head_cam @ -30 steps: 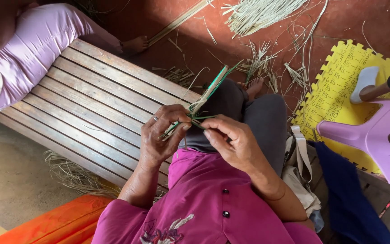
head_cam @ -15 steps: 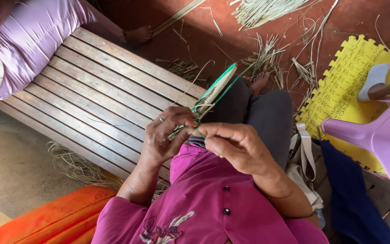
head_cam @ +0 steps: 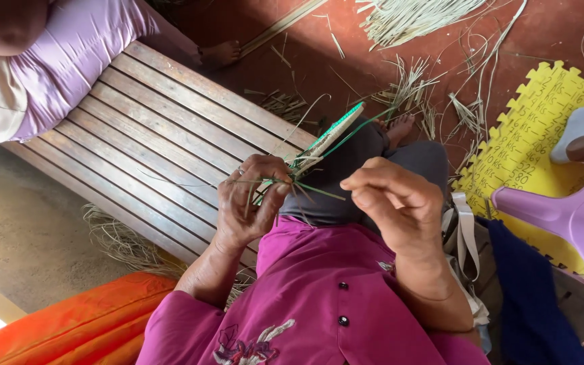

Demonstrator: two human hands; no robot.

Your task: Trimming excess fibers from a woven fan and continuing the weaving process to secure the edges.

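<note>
- A narrow woven strip (head_cam: 329, 138) of green and pale straw is pinched in the left hand (head_cam: 251, 199), fingers clenched around its near end; loose green strands (head_cam: 305, 188) fan out from that grip.
- The strip is held above the lap, tilted up and away towards the red floor (head_cam: 319, 61).
- The right hand (head_cam: 393, 203) is raised just beside the loose strands, fingers curled together; a thin strand seems to be pinched at the fingertips, but this cannot be told for certain.
- A slatted wooden counter (head_cam: 157, 142) is seen beneath and to the left of the hands.
- Cut straw (head_cam: 414, 17) is scattered on the floor beyond the knees.
- A yellow foam mat (head_cam: 528, 135) lies to the right.
</note>
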